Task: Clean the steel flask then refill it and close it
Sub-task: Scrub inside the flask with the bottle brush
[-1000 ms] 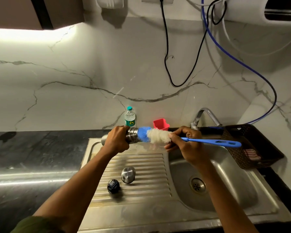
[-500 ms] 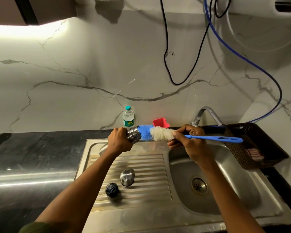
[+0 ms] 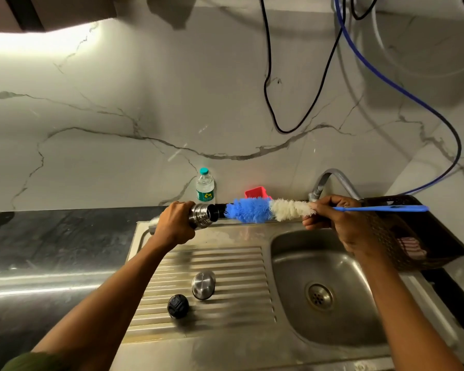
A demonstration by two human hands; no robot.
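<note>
Flask: the steel flask [image 3: 200, 215] is held lying sideways at mid-frame, above the back edge of the drainboard, its threaded mouth turned toward the right of the frame; most of the body is hidden by the hand.
Flask handling: a rigid, smooth metal body is judged slippery when wet and not fragile; it is best taken round the body just behind the threaded neck, as is done here.
Left grip: the left hand [image 3: 173, 226] is wrapped round the flask body, fingers curled over it.
Brush: the bottle brush [image 3: 268, 209] is pointed at the mouth, only its dark tip at the opening; the blue and white bristles lie outside. The bristles are judged soft and yielding, the thin blue handle light and somewhat springy.
Right grip: the right hand [image 3: 340, 223] is closed round the handle just behind the white bristles; the long end sticks out to the right.
Caps: a steel cap [image 3: 203, 285] and a black stopper [image 3: 178, 306] are set on the ribbed drainboard [image 3: 239, 303], lower centre, close together.
Surroundings: the sink basin [image 3: 287, 277] is at lower right, with the tap [image 3: 330, 180] behind it and a small water bottle [image 3: 205, 187] by the wall.
</note>
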